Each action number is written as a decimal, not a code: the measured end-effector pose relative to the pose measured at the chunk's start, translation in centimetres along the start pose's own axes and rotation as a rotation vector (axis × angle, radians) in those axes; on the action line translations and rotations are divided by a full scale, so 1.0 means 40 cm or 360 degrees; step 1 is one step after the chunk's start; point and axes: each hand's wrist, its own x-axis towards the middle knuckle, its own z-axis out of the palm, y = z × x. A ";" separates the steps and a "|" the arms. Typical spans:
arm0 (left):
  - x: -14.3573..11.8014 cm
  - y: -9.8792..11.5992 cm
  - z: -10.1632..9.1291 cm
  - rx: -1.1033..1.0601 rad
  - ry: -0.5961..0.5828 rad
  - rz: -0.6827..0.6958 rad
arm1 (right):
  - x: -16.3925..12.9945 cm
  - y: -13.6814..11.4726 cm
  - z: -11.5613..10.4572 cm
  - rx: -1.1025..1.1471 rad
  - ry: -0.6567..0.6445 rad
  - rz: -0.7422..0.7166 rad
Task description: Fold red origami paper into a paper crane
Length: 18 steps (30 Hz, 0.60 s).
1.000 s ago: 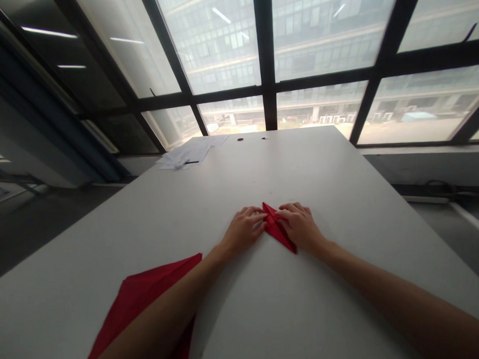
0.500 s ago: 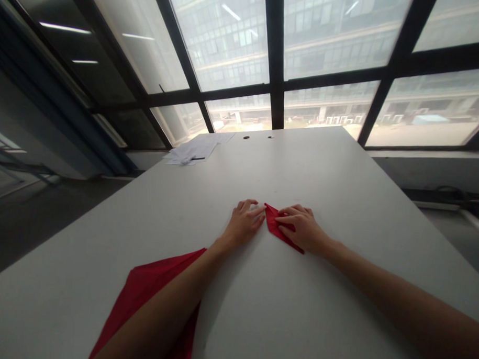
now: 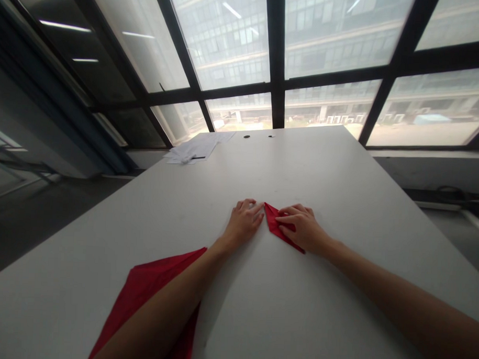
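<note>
A small folded red piece (image 3: 272, 221) lies on the white table, pointed at its far left tip; paper or cloth, I cannot tell. My right hand (image 3: 300, 227) rests over its right part, fingers spread and pressing it down, so that part is hidden. At the far tip, my left hand (image 3: 245, 220) has its index finger stretched out, touching or almost touching the point. The other left fingers are loosely bent on the tabletop and appear to hold nothing. Under my left forearm is a larger red sheet (image 3: 141, 286), partly covered by the arm.
White papers (image 3: 193, 148) with a dark pen-like item (image 3: 198, 157) lie at the far left of the table (image 3: 322, 172). Two small dark holes show near its far edge. Beyond stand large dark-framed windows (image 3: 278, 60), with a curtain (image 3: 65, 105) to the left.
Both hands stay almost in place. The far tip of the red piece looks slightly flatter and sharper beside my left index finger.
</note>
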 end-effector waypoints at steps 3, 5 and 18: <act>0.001 0.001 -0.001 -0.0011 0.0002 0.0013 | 0.001 0.000 0.001 0.0006 0.0001 0.0005; 0.001 0.001 0.000 -0.0004 0.0002 0.0013 | 0.001 0.000 0.003 0.0007 0.0001 0.0014; 0.005 -0.016 0.011 -0.0278 0.0148 0.0012 | 0.004 0.022 -0.020 0.0006 -0.0048 -0.0185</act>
